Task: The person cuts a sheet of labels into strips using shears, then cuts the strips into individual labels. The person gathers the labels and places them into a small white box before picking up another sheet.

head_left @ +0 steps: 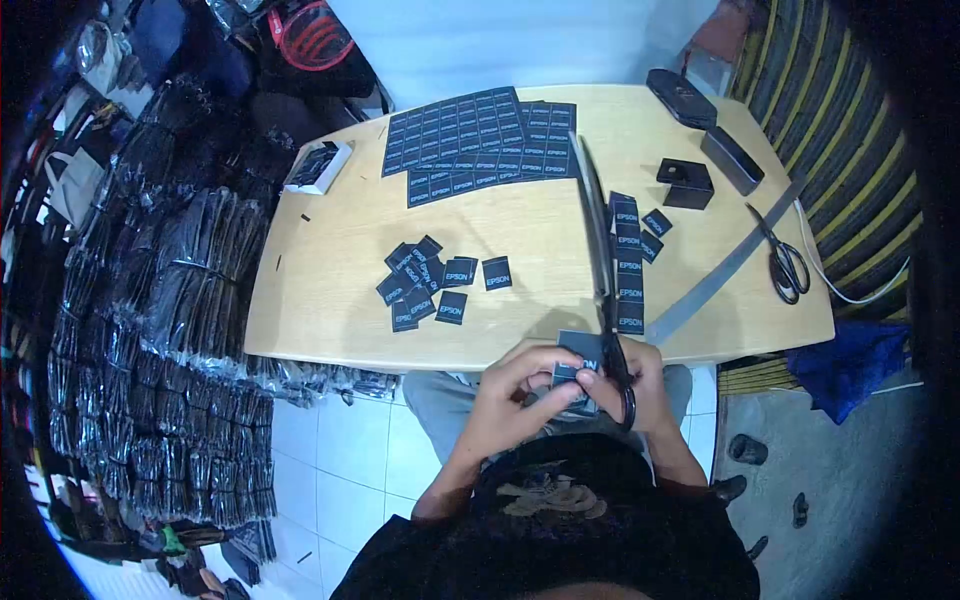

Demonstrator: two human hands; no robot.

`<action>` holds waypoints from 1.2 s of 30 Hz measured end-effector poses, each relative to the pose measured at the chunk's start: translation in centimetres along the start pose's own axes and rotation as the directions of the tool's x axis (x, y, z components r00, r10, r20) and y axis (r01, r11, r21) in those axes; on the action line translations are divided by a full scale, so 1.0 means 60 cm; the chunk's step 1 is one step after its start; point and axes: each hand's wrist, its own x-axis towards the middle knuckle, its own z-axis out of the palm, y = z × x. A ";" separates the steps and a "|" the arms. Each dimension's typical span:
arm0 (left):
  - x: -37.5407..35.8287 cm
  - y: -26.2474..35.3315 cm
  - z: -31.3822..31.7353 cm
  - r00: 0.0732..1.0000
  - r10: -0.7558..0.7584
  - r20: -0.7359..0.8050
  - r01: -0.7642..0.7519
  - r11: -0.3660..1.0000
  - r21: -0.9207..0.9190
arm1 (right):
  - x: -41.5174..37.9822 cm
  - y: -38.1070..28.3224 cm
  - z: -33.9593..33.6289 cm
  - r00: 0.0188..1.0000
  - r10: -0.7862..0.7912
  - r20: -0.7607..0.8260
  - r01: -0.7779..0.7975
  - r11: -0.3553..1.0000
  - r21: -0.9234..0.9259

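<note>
My left hand pinches a dark label piece printed with white lettering, just off the table's front edge. In my right hand are long black scissors, their blades pointing away over the table and looking nearly closed. My right fingertips also meet the label piece beside the left thumb. Past the scissors lies a strip of EPSON labels, with two loose labels beside it. A pile of cut EPSON labels sits farther left, with single squares close by.
Uncut label sheets overlap at the back of the wooden table. On the right are a steel ruler, another pair of scissors, a black box and a dark case. Plastic-wrapped bundles are stacked left.
</note>
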 end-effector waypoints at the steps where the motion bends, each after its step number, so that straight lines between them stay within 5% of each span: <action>1: 0.001 0.003 0.000 0.993 -0.077 -0.090 0.079 0.997 0.009 | -0.002 -0.002 0.002 1.000 0.028 -0.010 -0.026 0.995 0.100; 2: 0.002 0.005 -0.001 0.972 -0.153 -0.179 0.157 0.988 0.010 | -0.006 0.000 -0.003 0.999 0.031 -0.014 -0.029 0.995 0.095; 3: 0.004 -0.007 -0.008 0.965 -0.013 -0.262 0.046 0.992 0.118 | -0.009 0.007 -0.011 0.996 0.030 0.085 -0.046 0.979 0.198; 4: 0.010 0.003 -0.011 0.945 -0.030 -0.324 0.059 0.995 0.080 | -0.013 0.016 -0.020 0.983 0.018 0.182 -0.072 0.952 0.296; 8: 0.017 -0.004 -0.050 0.936 0.017 -0.353 -0.016 1.000 0.005 | -0.031 0.029 -0.048 0.966 -0.005 0.259 -0.055 0.973 0.224; 10: 0.017 0.002 -0.067 0.937 0.004 -0.349 0.010 0.999 0.039 | -0.047 0.015 -0.072 0.942 0.112 0.315 -0.174 0.969 0.176; 12: 0.020 0.017 -0.075 0.957 0.034 -0.287 -0.018 0.998 0.057 | -0.059 0.007 -0.098 0.887 0.290 0.360 -0.331 0.942 0.057; 17: 0.023 0.035 -0.089 0.986 0.005 -0.168 0.011 0.996 0.089 | -0.057 -0.001 -0.157 0.738 0.318 0.596 -0.152 0.938 -0.311; 24: 0.029 0.041 -0.100 0.991 -0.091 0.094 0.069 0.975 0.210 | -0.040 -0.024 -0.161 0.647 0.265 0.715 -0.101 0.959 -0.264; 28: 0.031 0.039 -0.096 0.965 -0.186 0.184 0.170 0.981 0.099 | -0.032 -0.019 -0.162 0.619 0.232 0.751 -0.083 0.969 -0.232; 36: 0.036 0.047 -0.090 0.946 -0.225 0.234 0.192 0.969 0.153 | -0.024 -0.028 -0.164 0.562 0.305 0.769 -0.126 0.950 -0.285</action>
